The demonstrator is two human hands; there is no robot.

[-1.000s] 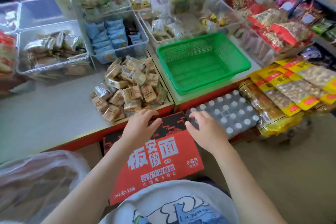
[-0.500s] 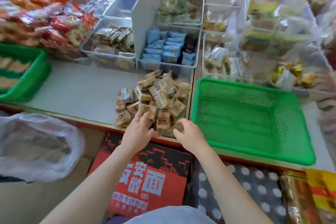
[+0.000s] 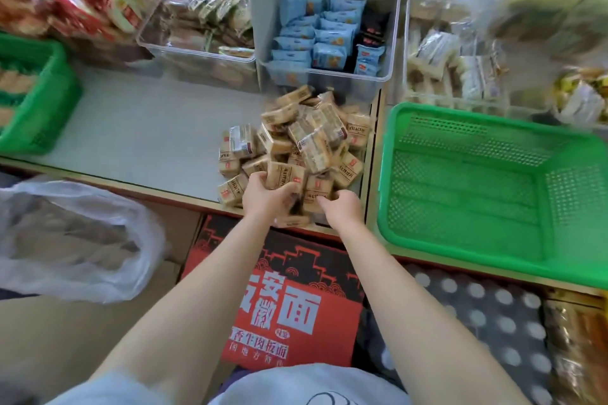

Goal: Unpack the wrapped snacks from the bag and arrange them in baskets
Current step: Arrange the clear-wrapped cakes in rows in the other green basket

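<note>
A pile of tan wrapped snacks (image 3: pixel 306 138) lies on the grey shelf top (image 3: pixel 148 128), at its front right corner. My left hand (image 3: pixel 263 197) grips a few of the packets at the near edge of the pile. My right hand (image 3: pixel 339 207) sits just to its right, fingers curled into the packets there. An empty green basket (image 3: pixel 493 250) stands to the right of the pile. A limp clear plastic bag (image 3: pixel 72 240) lies at the lower left, below the shelf edge.
Clear bins of blue packets (image 3: pixel 325 39) and brown packets (image 3: pixel 204 23) stand behind the pile. A second green basket (image 3: pixel 42 99) sits at the far left. A red carton (image 3: pixel 283 302) and a dotted grey pack (image 3: pixel 477 316) lie below the shelf edge.
Both hands rose from the red carton to the snack pile and closed on packets at its near edge. The view swung left, bringing the left basket into sight.
</note>
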